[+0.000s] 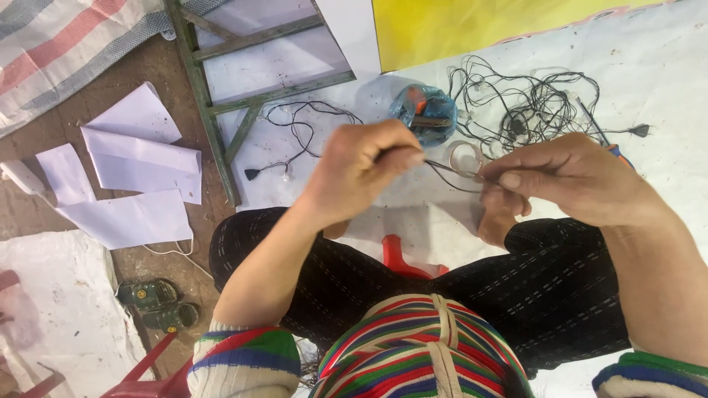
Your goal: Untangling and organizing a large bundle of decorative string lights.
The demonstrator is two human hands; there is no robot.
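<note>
A thin dark wire (451, 171) stretches between my two hands at chest height. My left hand (363, 168) pinches one end of it between thumb and fingers. My right hand (568, 180) grips the other end, fingers curled over it. Below them are my knees in dark dashed trousers (354, 273) and a red stool (402, 258) between them. On the white sheet beyond my hands lies a tangle of black wires with small bulbs (531, 103).
A blue plastic bag with tools (424, 114) and a roll of clear tape (464, 155) lie on the sheet. A shorter black wire (299, 136) lies by a green metal frame (214, 110). White papers (136, 173) and green shoes (158, 304) are on the left.
</note>
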